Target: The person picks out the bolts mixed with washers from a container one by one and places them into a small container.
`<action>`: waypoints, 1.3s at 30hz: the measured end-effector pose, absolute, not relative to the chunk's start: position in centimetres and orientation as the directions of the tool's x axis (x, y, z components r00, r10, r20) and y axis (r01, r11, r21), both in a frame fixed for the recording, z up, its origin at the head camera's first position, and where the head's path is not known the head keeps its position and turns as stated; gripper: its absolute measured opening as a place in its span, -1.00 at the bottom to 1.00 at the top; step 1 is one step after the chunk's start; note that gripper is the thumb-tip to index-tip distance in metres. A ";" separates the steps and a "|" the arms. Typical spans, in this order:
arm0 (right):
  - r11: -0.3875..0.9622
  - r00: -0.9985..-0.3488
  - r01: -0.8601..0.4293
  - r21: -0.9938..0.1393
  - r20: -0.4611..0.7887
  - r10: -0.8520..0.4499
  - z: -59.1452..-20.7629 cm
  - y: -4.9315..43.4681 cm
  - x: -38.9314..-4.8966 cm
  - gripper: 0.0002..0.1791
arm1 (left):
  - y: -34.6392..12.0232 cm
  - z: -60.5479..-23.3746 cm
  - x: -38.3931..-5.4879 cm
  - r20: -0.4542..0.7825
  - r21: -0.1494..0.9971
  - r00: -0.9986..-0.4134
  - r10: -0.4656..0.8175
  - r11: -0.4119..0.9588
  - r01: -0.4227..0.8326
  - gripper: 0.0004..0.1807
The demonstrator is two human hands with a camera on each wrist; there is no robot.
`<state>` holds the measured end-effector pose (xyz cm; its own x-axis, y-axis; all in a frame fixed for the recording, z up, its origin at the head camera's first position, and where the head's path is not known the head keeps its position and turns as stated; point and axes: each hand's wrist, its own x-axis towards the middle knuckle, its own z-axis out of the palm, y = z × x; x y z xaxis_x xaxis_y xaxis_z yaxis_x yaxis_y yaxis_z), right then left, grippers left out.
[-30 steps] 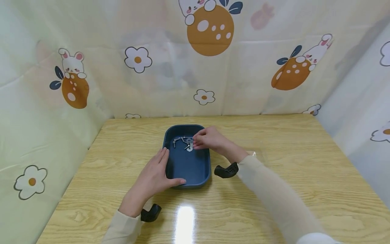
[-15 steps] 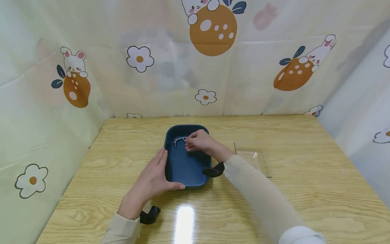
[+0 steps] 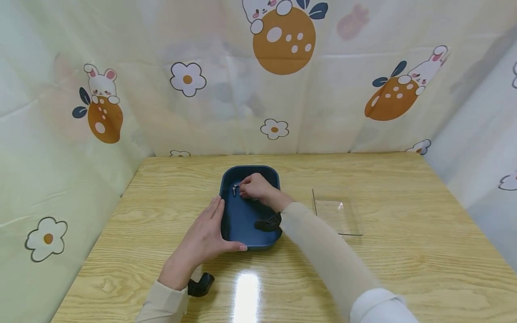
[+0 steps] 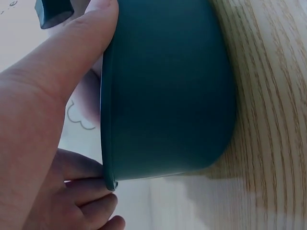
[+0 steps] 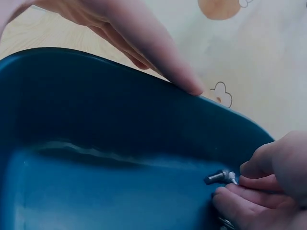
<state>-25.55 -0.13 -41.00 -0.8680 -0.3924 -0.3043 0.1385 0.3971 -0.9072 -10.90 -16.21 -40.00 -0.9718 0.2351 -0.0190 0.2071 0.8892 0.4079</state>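
Observation:
A dark blue tray stands on the table, with small metal screws near its far left corner. One screw lies there in plain sight; in the right wrist view, this screw is beside the fingertips. My right hand reaches into the tray with curled fingers, and thumb and forefinger pinch the end of another screw, mostly hidden. Its palm covers whatever lies beneath. My left hand rests along the tray's left rim, fingers straight, its thumb on the near rim.
To the right of the tray lies a clear plastic, open-looking box or sheet. The wooden table extends to both sides. A patterned curtain hangs behind it.
My right hand has moved left inside the tray, over the washers and screws that were visible before. More of the clear plastic piece shows. The left hand stays at the rim.

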 end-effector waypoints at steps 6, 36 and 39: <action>0.339 -0.869 0.182 -0.923 -0.312 -0.384 -41.8 -1.2 -25.9 -0.63 | -16.1 -39.9 -10.9 -0.025 0.418 -0.970 0.242 0.884 0.209 0.45; 0.141 -0.830 0.409 -0.901 -0.432 -0.354 -42.4 -2.6 -25.1 -0.73 | -16.3 -39.8 -10.9 -0.023 0.399 -0.967 0.254 0.889 0.225 0.45; 0.138 -0.834 0.409 -0.902 -0.431 -0.346 -42.4 -2.7 -25.0 -0.73 | -16.3 -39.8 -11.0 -0.023 0.400 -0.967 0.255 0.888 0.225 0.44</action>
<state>-25.03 -2.67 -42.43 -0.8337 -0.3455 -0.4307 0.4089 0.1378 -0.9021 -10.96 -16.29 -39.75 -0.9667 0.2549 -0.0229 0.2248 0.8885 0.4000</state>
